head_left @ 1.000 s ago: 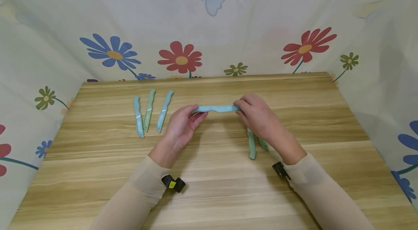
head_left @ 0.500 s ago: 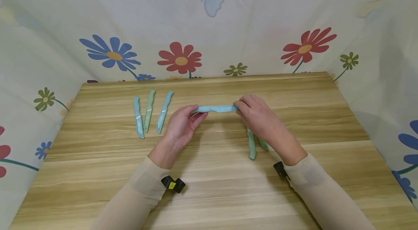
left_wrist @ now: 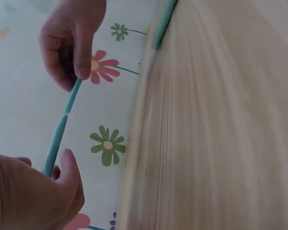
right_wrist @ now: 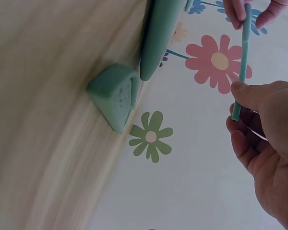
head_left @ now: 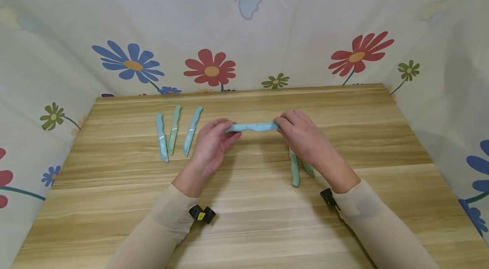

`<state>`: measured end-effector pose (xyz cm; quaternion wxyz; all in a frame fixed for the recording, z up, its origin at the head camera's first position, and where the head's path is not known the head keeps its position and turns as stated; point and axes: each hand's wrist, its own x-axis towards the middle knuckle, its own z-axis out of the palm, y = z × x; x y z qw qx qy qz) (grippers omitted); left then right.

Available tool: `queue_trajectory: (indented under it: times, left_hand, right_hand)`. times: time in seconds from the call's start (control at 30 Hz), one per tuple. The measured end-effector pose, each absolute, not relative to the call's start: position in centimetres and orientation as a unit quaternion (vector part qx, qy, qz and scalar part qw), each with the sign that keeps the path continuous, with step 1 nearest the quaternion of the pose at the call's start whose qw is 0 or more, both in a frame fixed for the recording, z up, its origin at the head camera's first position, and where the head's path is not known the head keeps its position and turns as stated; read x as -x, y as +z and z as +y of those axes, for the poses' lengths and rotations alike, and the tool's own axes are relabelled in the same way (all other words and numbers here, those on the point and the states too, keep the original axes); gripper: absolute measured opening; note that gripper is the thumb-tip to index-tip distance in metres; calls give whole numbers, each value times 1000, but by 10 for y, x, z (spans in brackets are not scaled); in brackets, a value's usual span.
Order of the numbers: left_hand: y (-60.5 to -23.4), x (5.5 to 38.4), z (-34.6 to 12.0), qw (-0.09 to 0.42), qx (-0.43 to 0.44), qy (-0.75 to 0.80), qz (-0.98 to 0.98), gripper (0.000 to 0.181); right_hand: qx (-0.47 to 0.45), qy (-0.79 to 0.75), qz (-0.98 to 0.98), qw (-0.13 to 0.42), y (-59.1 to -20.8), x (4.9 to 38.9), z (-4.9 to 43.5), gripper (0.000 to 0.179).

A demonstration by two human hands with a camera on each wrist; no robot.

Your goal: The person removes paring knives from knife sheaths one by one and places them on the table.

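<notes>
A blue knife with its blade in a blue sheath (head_left: 250, 127) is held level above the table between both hands. My left hand (head_left: 212, 144) pinches the handle end between thumb and fingers. The sheath's tip end is pinched by my right hand (head_left: 303, 137). In the left wrist view the sheathed knife (left_wrist: 57, 136) runs in a straight line from one hand to the other. Below my right hand lie a green knife (head_left: 294, 170) and a green sheath (head_left: 308, 169), both partly hidden by that hand; the right wrist view shows the sheath (right_wrist: 114, 93) close up.
On the left of the wooden table (head_left: 244, 226) lie three sheathed knives side by side: a blue knife (head_left: 162, 137), a green knife (head_left: 175, 129) and another blue knife (head_left: 192, 131). A flowered cloth (head_left: 244, 40) hangs behind the table and at its sides.
My left hand's fingers have shifted slightly along the handle. The sheathed knife and my right hand stay almost where they were.
</notes>
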<state>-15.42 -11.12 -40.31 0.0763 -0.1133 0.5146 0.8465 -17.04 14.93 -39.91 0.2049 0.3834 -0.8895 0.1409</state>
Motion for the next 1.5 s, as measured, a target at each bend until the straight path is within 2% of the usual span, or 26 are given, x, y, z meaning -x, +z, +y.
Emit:
queue_trajectory:
  times: [0.17,0.37,0.57,0.7,1.0,1.5]
  left_hand:
    - [-402,153,-113,20,49,735,676,44]
    - [-402,150,-112,-71,-70,493,864,59]
    - [-402,147,-106,-154,-160,258,940,56]
    - [-401,145,-102,-187,-198,162,948,50]
    - [-401,143,-99,-207,-226,79,949,42]
    - [-402,143,-97,-221,-230,76,945,27]
  right_hand:
    - [-385,140,-888,207,-398,170,150,26]
    - [-381,135,-890,210,-398,170,150,26]
    - [-384,131,-888,215,-399,171,148,27]
    - [-385,132,-888,217,-399,170,147,27]
    - [-385,126,-887,220,-398,167,144,27]
    - [-389,132,-885,221,-398,166,143,27]
